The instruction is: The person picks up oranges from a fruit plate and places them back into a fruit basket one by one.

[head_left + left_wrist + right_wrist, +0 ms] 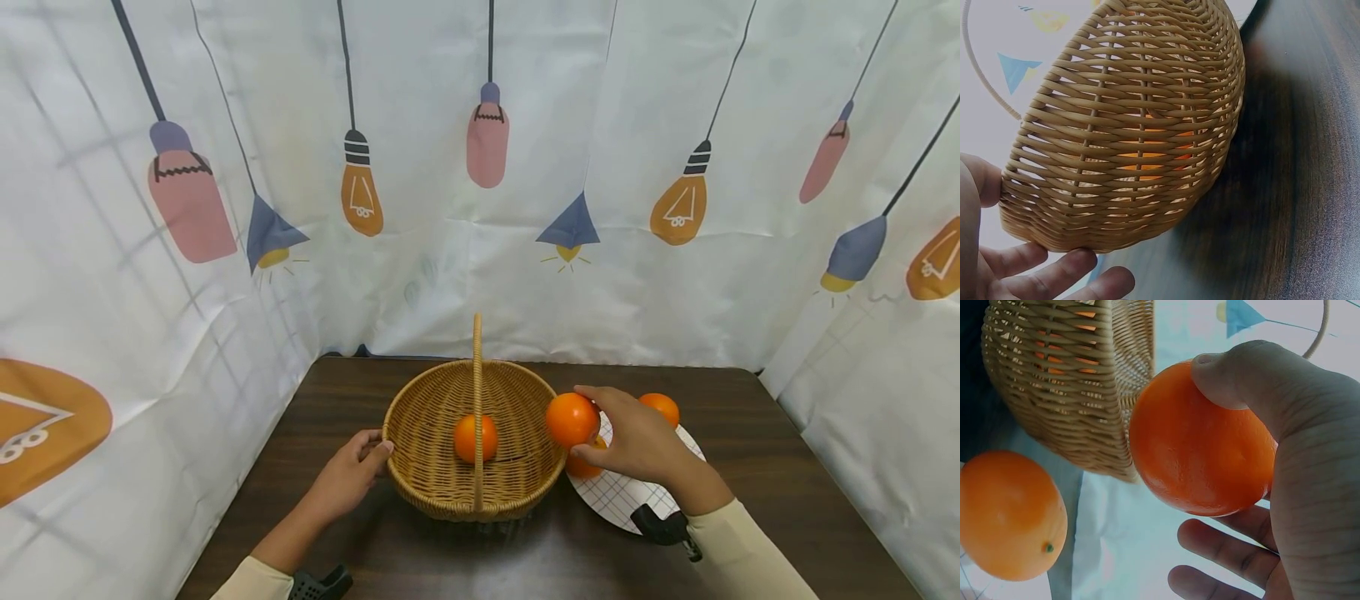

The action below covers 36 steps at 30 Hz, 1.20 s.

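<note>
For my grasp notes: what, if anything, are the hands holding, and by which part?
The right hand holds an orange by opposite sides; the left hand holds the basket by its rim, at the left.

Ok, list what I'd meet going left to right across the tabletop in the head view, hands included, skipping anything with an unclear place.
Left hand → wicker basket with a loose orange inside → held orange → right hand.
</note>
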### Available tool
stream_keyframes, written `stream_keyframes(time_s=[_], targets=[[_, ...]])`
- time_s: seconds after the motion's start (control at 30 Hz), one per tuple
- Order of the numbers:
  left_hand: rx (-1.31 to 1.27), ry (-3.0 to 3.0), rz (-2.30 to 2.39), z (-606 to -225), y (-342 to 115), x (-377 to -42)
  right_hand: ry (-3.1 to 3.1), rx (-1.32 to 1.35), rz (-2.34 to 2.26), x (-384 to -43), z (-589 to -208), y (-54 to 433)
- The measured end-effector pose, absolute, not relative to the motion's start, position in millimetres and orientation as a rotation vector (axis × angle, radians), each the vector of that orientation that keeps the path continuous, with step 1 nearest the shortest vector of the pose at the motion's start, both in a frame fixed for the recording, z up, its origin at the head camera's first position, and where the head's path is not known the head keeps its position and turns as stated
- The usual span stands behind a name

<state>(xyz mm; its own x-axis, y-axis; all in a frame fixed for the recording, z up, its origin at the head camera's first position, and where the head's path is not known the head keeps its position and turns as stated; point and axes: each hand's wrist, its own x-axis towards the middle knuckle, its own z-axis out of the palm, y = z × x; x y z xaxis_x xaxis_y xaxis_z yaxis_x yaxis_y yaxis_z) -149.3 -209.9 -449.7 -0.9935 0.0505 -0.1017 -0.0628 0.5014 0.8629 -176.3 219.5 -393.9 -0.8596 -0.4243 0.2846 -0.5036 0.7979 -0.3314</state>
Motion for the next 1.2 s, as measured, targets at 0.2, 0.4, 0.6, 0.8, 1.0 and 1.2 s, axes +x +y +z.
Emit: stream_keyframes(time_s=[0.2,0.4,0.6,0.8,1.0,1.2], targets=[[-0.020,2.633,1.496,-450,-210,-149,-2.802,0.749,0.611,-178,-392,212],[-0.022,2.632,1.497,-449,-210,-148,-2.812,0.752,0.610,-180,-394,206],[-0.027,2.631,1.501,-449,-210,-149,-2.820,0.761,0.629,-180,-394,200],[0.021,2.586,1.537,-449,-210,-149,-2.846,0.781,0.651,-179,-393,197],[0.005,2.569,1.547,-449,-211,-150,-2.852,0.805,0.709,-179,-394,198],[-0.008,2.569,1.550,-449,-211,-150,-2.856,0.788,0.697,-179,-398,201]])
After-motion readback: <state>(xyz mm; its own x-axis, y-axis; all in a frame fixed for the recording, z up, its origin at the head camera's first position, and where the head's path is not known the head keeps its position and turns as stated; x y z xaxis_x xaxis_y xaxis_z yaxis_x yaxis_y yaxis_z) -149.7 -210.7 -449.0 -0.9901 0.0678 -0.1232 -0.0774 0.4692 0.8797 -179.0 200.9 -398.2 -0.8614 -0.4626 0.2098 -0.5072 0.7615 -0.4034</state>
